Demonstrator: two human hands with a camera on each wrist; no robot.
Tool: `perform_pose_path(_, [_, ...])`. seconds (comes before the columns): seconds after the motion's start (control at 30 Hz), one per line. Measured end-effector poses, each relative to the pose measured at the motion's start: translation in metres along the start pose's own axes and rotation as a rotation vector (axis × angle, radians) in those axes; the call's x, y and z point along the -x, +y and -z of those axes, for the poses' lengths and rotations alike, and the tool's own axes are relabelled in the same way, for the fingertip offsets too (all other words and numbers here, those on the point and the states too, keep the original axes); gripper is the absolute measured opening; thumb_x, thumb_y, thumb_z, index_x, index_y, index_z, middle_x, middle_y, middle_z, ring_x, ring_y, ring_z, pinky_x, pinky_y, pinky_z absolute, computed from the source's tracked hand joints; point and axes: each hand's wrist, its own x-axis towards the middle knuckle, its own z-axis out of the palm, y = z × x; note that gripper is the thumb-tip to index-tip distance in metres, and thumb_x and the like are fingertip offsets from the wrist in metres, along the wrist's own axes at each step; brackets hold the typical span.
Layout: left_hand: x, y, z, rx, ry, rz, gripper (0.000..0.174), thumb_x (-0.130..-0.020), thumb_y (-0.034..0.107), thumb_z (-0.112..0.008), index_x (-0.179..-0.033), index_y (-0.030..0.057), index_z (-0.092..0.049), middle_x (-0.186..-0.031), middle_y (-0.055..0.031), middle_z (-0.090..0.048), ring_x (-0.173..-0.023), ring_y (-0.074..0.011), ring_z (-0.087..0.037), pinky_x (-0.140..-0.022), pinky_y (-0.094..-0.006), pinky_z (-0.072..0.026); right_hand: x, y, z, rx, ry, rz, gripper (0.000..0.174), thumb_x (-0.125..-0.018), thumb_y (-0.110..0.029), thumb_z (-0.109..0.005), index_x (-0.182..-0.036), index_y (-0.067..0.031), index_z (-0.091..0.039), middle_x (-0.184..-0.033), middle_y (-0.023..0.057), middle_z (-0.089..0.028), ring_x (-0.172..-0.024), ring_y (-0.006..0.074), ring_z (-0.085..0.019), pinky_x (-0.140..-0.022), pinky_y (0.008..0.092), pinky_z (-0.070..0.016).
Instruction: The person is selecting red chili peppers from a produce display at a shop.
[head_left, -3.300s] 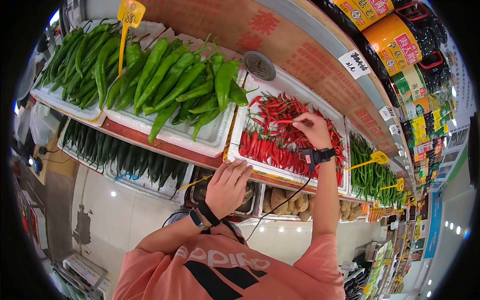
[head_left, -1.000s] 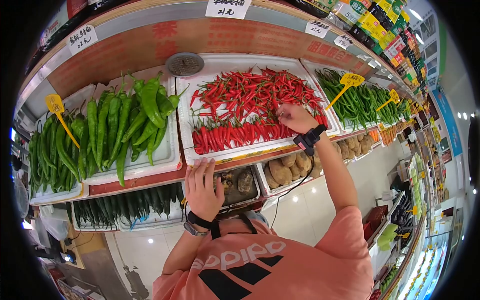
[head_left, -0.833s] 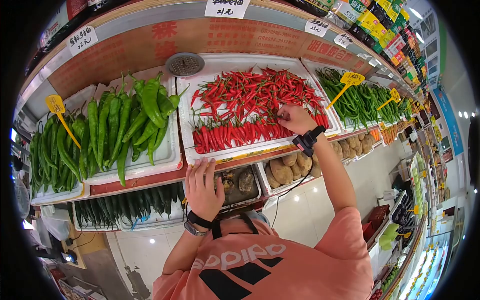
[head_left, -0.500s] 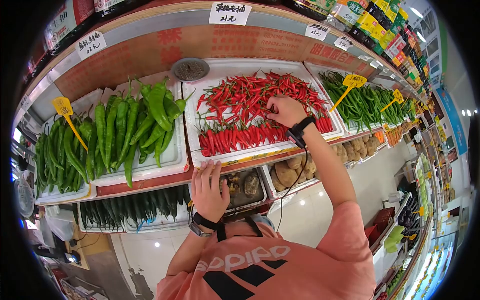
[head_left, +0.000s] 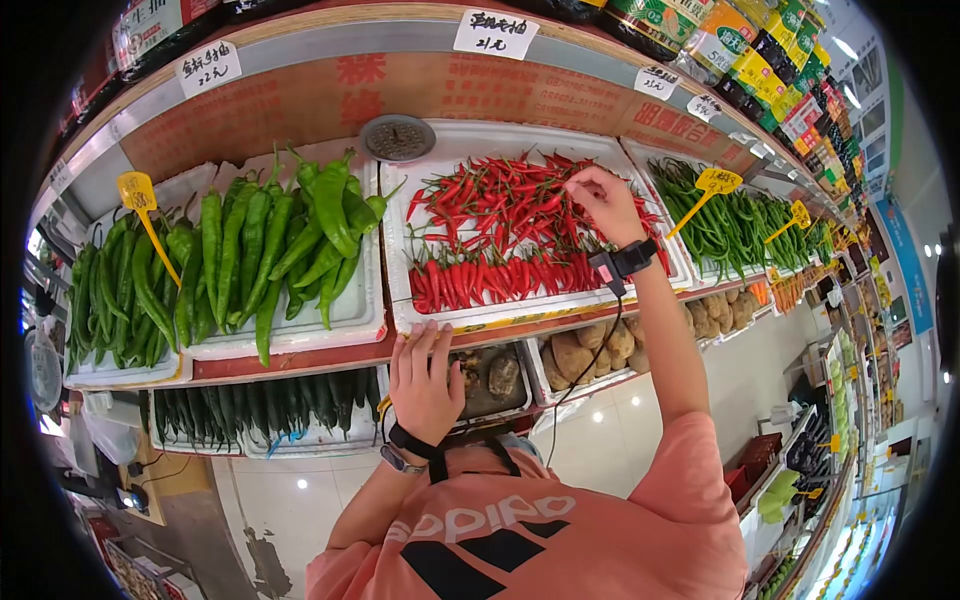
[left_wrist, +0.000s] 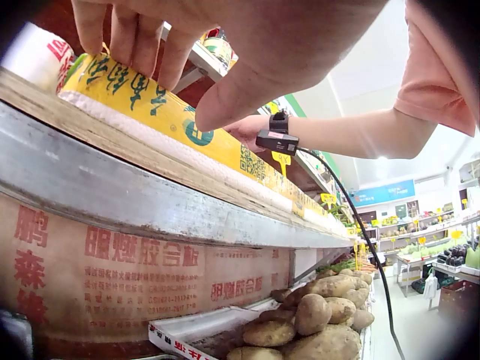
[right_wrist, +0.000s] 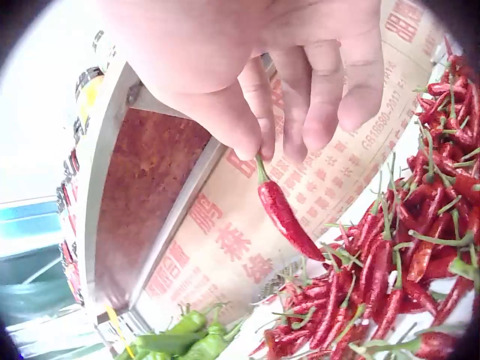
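Observation:
My right hand [head_left: 612, 210] is raised over the right part of a white foam tray [head_left: 398, 262]. In the right wrist view, its thumb and index finger pinch a red chili pepper [right_wrist: 289, 221] by the green stem. The pepper hangs tip down, its tip overlapping the loose heap of red chilies [head_left: 490, 205]. Along the tray's front, more red chilies [head_left: 500, 283] lie side by side in a row, stems toward the back. With fingers extended, my left hand [head_left: 426, 388] rests its fingertips on the tray's front edge, over yellow printed tape [left_wrist: 169, 112].
Large green peppers [head_left: 265, 245] fill trays at left, and thin green chilies [head_left: 710, 225] lie at right. A round metal strainer [head_left: 397, 138] sits behind. Potatoes [head_left: 575, 358] and dark cucumbers [head_left: 270, 405] occupy the lower shelf. A black cable [head_left: 580, 380] hangs from the right wrist.
The right hand has gone from low among the chilies up and back to the right, now pinching a pepper. The left hand stays on the tray edge. The head view has turned.

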Motion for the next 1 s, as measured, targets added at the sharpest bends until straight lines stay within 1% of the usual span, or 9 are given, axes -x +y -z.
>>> perform_pose_path(0.1, [0.000, 0.000, 0.000, 0.001, -0.008, 0.003, 0.058, -0.088, 0.015, -0.072, -0.145, 0.0076, -0.064, -0.146, -0.0128, -0.061, -0.139, -0.0322, -0.056, -0.122, -0.0518, -0.0405, 0.008, -0.017, 0.016, -0.210, -0.175, -0.161, 0.013, -0.107, -0.015, -0.067, -0.108, -0.0022, -0.066, -0.091, 0.0067, -0.077, -0.069, 0.0080, -0.065, -0.062, 0.0244, -0.0506])
perform_pose_path(0.2, [0.000, -0.001, -0.001, 0.001, 0.000, 0.001, 0.057, -0.087, 0.016, -0.073, -0.144, 0.0082, -0.064, -0.144, -0.0129, -0.061, -0.135, -0.0344, -0.057, -0.121, -0.0531, -0.0415, 0.017, -0.021, 0.022, 0.010, -0.426, -0.287, 0.013, -0.107, -0.015, -0.065, -0.105, -0.0023, -0.064, -0.087, 0.0057, -0.077, -0.064, 0.0086, -0.064, -0.058, 0.0257, -0.0501])
perform_pose_path(0.33, [0.000, 0.000, -0.002, 0.011, 0.006, 0.002, 0.057, -0.087, 0.016, -0.074, -0.143, 0.0085, -0.064, -0.143, -0.0131, -0.060, -0.133, -0.0357, -0.058, -0.121, -0.0540, -0.0418, 0.034, 0.001, 0.009, 0.126, -0.400, -0.274, 0.016, -0.105, -0.016, -0.068, -0.100, -0.0017, -0.067, -0.076, 0.0054, -0.076, -0.062, 0.0097, -0.065, -0.055, 0.0304, -0.0491])
perform_pose_path(0.5, [0.000, -0.001, -0.003, 0.001, 0.003, 0.006, 0.057, -0.087, 0.016, -0.073, -0.143, 0.0084, -0.064, -0.144, -0.0131, -0.060, -0.135, -0.0356, -0.057, -0.122, -0.0538, -0.0412, 0.037, 0.006, 0.000, 0.367, -0.479, -0.257, 0.018, -0.097, -0.022, -0.075, -0.092, -0.0045, -0.073, -0.078, 0.0079, -0.077, -0.076, 0.0240, -0.075, -0.071, 0.0386, -0.0563])
perform_pose_path(0.67, [0.001, 0.000, -0.002, -0.006, -0.013, 0.015, 0.057, -0.090, 0.016, -0.071, -0.145, 0.0075, -0.063, -0.146, -0.0130, -0.061, -0.139, -0.0326, -0.056, -0.122, -0.0520, -0.0402, 0.029, 0.003, -0.005, 0.513, -0.336, -0.117, 0.015, -0.096, -0.020, -0.074, -0.106, -0.0090, -0.072, -0.088, 0.0117, -0.075, -0.083, 0.0315, -0.074, -0.075, 0.0434, -0.0571])
perform_pose_path(0.8, [0.001, 0.000, -0.002, -0.007, -0.013, 0.013, 0.057, -0.090, 0.016, -0.071, -0.146, 0.0074, -0.063, -0.147, -0.0130, -0.060, -0.139, -0.0325, -0.056, -0.123, -0.0519, -0.0400, 0.013, 0.002, -0.019, 0.477, -0.174, 0.077, 0.026, -0.096, -0.017, -0.071, -0.122, -0.0159, -0.071, -0.100, 0.0142, -0.071, -0.089, 0.0350, -0.073, -0.079, 0.0470, -0.0579])
perform_pose_path(0.83, [0.001, 0.000, -0.001, -0.007, -0.015, 0.013, 0.057, -0.090, 0.016, -0.071, -0.146, 0.0074, -0.063, -0.147, -0.0130, -0.060, -0.139, -0.0325, -0.056, -0.123, -0.0519, -0.0400, 0.010, -0.001, -0.025, 0.588, -0.166, 0.028, 0.030, -0.096, -0.013, -0.067, -0.125, -0.0186, -0.073, -0.107, 0.0148, -0.069, -0.098, 0.0358, -0.072, -0.083, 0.0488, -0.0589])
perform_pose_path(0.93, [0.001, 0.000, -0.002, 0.012, -0.003, 0.015, 0.056, -0.088, 0.015, -0.073, -0.144, 0.0083, -0.064, -0.144, -0.0129, -0.060, -0.137, -0.0353, -0.056, -0.122, -0.0532, -0.0409, 0.006, 0.007, -0.039, 0.750, -0.113, 0.123, 0.029, -0.096, -0.010, -0.064, -0.121, -0.0185, -0.075, -0.108, 0.0138, -0.070, -0.105, 0.0364, -0.071, -0.087, 0.0497, -0.0594])
perform_pose_path(1.0, [0.001, -0.001, -0.003, 0.004, -0.002, 0.008, 0.057, -0.089, 0.015, -0.073, -0.144, 0.0081, -0.064, -0.144, -0.0127, -0.060, -0.137, -0.0352, -0.056, -0.122, -0.0531, -0.0408, 0.002, 0.015, -0.043, 0.734, -0.140, 0.042, 0.027, -0.096, -0.008, -0.062, -0.118, -0.0157, -0.077, -0.113, 0.0136, -0.073, -0.110, 0.0373, -0.069, -0.092, 0.0499, -0.0588])
